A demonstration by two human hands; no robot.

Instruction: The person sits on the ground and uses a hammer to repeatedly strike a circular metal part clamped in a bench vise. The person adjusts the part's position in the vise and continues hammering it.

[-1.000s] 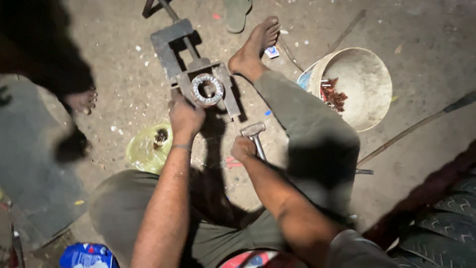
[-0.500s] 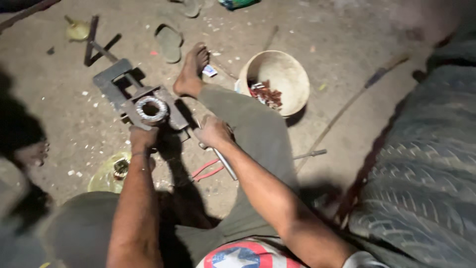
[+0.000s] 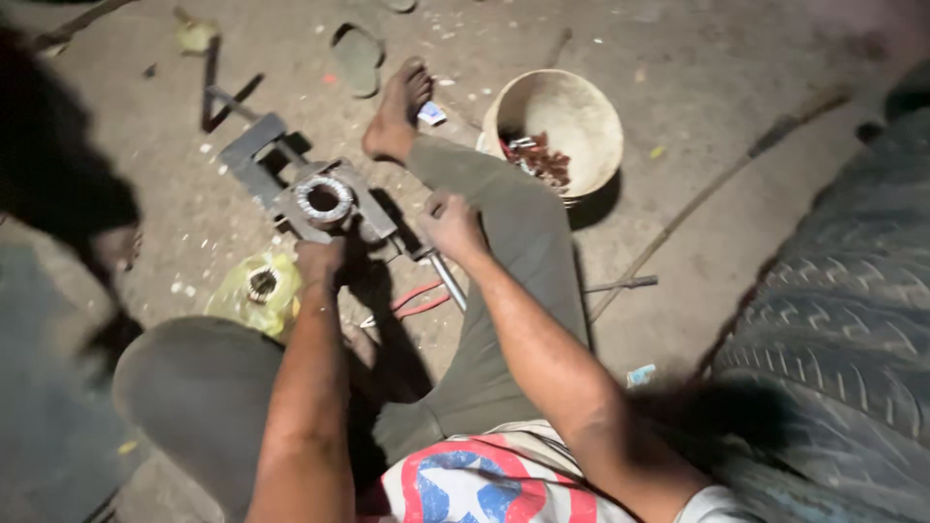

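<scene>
- Now, in the head view, the left hand [image 3: 320, 261] rests clenched against the near edge of the grey metal fixture [image 3: 305, 194] lying on the concrete floor [image 3: 717, 126], much as it did half a second ago
- Sitting in the fixture is a toothed bearing ring [image 3: 325, 199]; it has not shifted against the fixture since the earlier picture
- Right hand [image 3: 450, 225] is closed around the top of a metal hammer handle [image 3: 448, 281], which slants down toward the person's lap; a second ago this hand held the hammer lower and nearer the body, and it has since come up beside the fixture's right end
- Red-handled pliers [image 3: 421, 298] lie on the floor just beside the handle
- A yellow-green bag [image 3: 254, 291] holding a small round part lies left of the left forearm
- A cream bowl [image 3: 557, 126] with reddish small parts stands beyond the bent leg, near the bare foot [image 3: 397, 111]
- A large tyre [image 3: 843, 320] fills the right edge, as before
</scene>
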